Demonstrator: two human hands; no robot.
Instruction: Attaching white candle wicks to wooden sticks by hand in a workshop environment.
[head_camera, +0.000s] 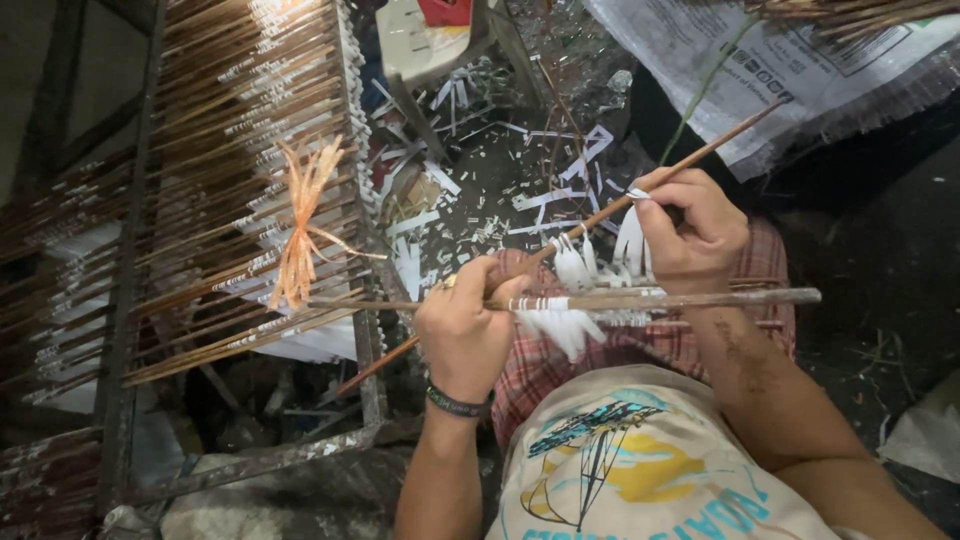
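Note:
My left hand (465, 325) grips a thin brown stick (690, 160) that slants from lower left to upper right, and also rests on a thicker horizontal rod (720, 297) lying across my lap. My right hand (690, 225) pinches a strip of white fringed paper (630, 240) against the slanted stick. White paper fringe (560, 325) is wound on the rod and hangs below it. A dark band sits on my left wrist.
A metal rack (365, 340) at left holds several rows of finished sticks (210, 200) wrapped in white paper, with an orange raffia tie (300, 230). White paper scraps (500, 190) litter the dark floor. A printed woven sack (800, 70) lies at upper right.

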